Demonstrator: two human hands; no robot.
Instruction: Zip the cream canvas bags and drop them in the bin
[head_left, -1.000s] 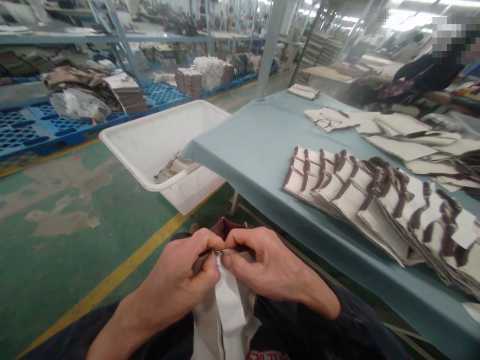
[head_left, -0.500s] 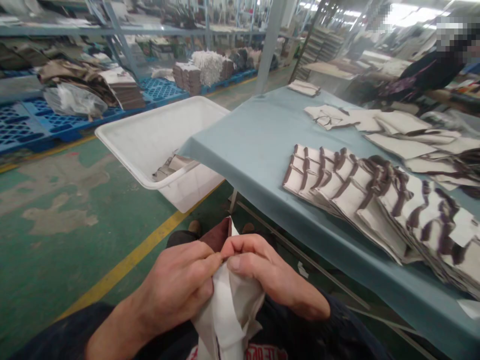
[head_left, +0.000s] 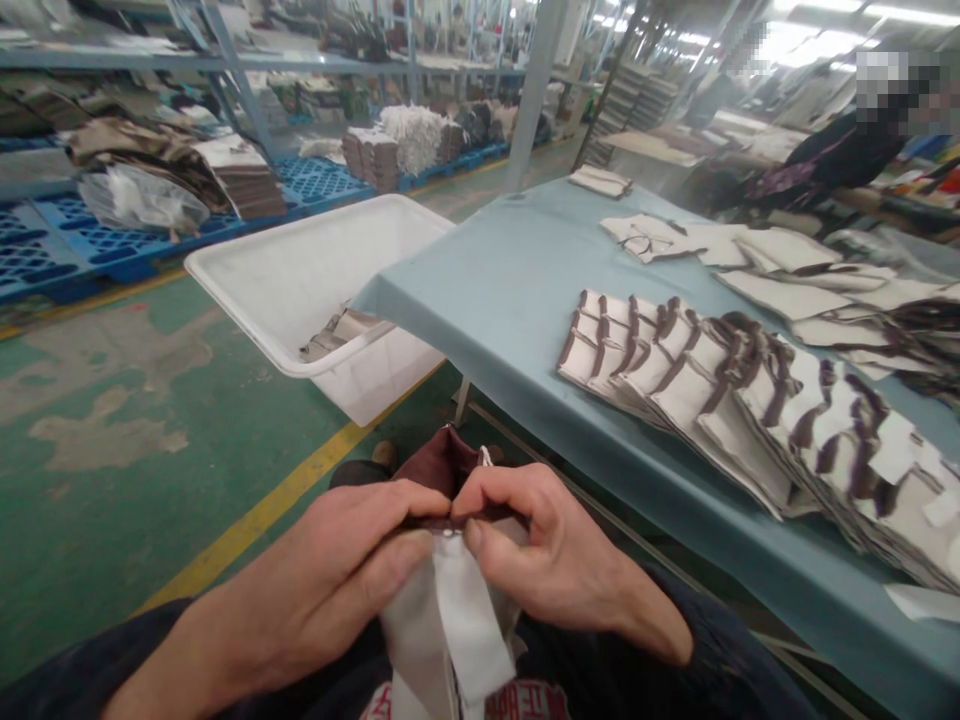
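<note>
Low in front of my body I hold a sewn fabric piece, off-white on one side and maroon [head_left: 429,465] on the other. My left hand [head_left: 337,565] pinches its seam between thumb and fingers. Close beside it, my right hand [head_left: 551,550] grips the same seam, thumb nearest me and fingers curled over the far side. A white cloth strip [head_left: 476,635] hangs from the seam between my thumbs. Below my hands the off-white cloth [head_left: 411,640] drapes toward my lap. The fingertips behind the seam are partly hidden.
A blue-covered table [head_left: 480,270] stands to the right, bearing overlapping off-white and brown fabric pieces [head_left: 705,390]. Left of its corner is a white plastic bin [head_left: 247,300] with some cloth inside. Blue pallets [head_left: 315,180] carry fabric stacks. Another person [head_left: 840,150] is at the far right.
My hands have moved slightly apart along the seam and flattened it. The maroon side has opened wider beyond my fingers, and the white strip now hangs slanting to the right.
</note>
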